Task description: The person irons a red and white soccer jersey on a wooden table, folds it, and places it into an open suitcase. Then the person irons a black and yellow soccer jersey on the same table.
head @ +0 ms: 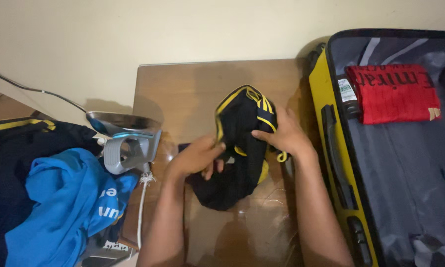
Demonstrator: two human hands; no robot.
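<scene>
A black garment with yellow trim [240, 143] lies bunched on the brown wooden table [183, 89]. My left hand [198, 155] grips its left side, fingers curled into the cloth. My right hand [284, 133] holds its right edge near a yellow loop, thumb pressed on the fabric. Both forearms reach up from the bottom of the view.
An upright grey and blue clothes iron [126, 141] with a white cord stands at the table's left edge. A blue shirt [69, 202] and a dark one are piled at the left. An open yellow suitcase [331, 148] at the right holds a folded red garment [393, 94].
</scene>
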